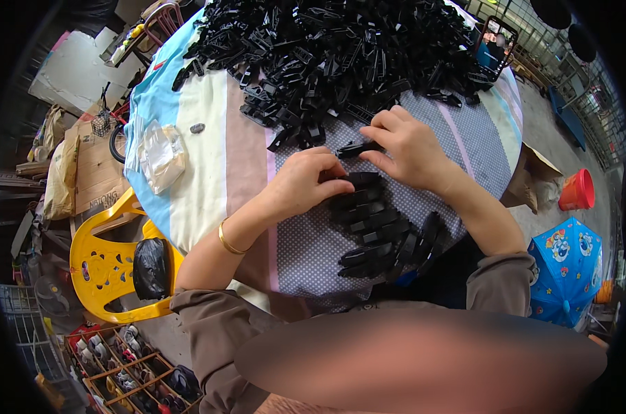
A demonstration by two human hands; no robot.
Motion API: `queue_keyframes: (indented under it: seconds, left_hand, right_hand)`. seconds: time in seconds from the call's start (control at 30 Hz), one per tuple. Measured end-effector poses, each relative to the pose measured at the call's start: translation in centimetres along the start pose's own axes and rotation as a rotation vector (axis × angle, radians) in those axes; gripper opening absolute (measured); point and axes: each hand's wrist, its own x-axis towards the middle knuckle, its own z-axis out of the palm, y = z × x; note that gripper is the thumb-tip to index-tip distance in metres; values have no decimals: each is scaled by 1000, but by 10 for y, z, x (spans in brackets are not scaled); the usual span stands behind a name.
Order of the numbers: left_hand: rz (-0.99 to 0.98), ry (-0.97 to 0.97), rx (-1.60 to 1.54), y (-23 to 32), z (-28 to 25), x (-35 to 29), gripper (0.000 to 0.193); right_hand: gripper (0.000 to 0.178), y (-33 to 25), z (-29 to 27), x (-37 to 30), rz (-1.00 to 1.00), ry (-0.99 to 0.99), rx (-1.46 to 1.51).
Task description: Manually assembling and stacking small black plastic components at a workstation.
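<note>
My right hand (411,150) pinches a small, long black plastic piece (358,149) between thumb and fingers, just above the cloth. Facing it, my left hand (305,181) has its fingers curled, with thumb and forefinger closed at the end of another black plastic piece (363,179). That one lies at the top of a neat row of similar pieces (375,224) running toward me. Beside the row's lower end, several more pieces (423,241) lie at a slant. Beyond both hands spreads a large loose heap of black plastic pieces (327,62).
A striped and dotted cloth (202,165) covers the round table. On it are a clear plastic bag (162,157) at left and a propped phone (496,45) at far right. Around it stand a yellow plastic chair (95,265), a red bucket (576,190) and a blue umbrella (567,269).
</note>
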Motion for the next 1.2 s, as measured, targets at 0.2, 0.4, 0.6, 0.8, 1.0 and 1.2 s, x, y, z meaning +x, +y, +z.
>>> queue_keyframes:
  seconds: [0.2, 0.4, 0.6, 0.8, 1.0, 1.2]
  left_hand:
    - [-269, 74, -90, 15, 9, 5, 32]
    - [-100, 189, 178, 12, 13, 2, 35]
    - [-200, 233, 262, 12, 7, -1, 36]
    - [-257, 141, 269, 15, -2, -6, 28]
    - [-66, 93, 39, 6, -2, -5, 25]
    - [-60, 78, -77, 2, 4, -2, 24]
  right_hand:
    - [25, -3, 11, -2, 2, -16, -49]
    - [31, 11, -10, 0, 85, -46, 5]
    - [35, 20, -28, -6, 362, -172, -329]
    - [29, 24, -17, -14, 292, -125, -178]
    - [31, 5, -20, 2, 337, 154, 230]
    - [30, -3, 10, -5, -41, -74, 27]
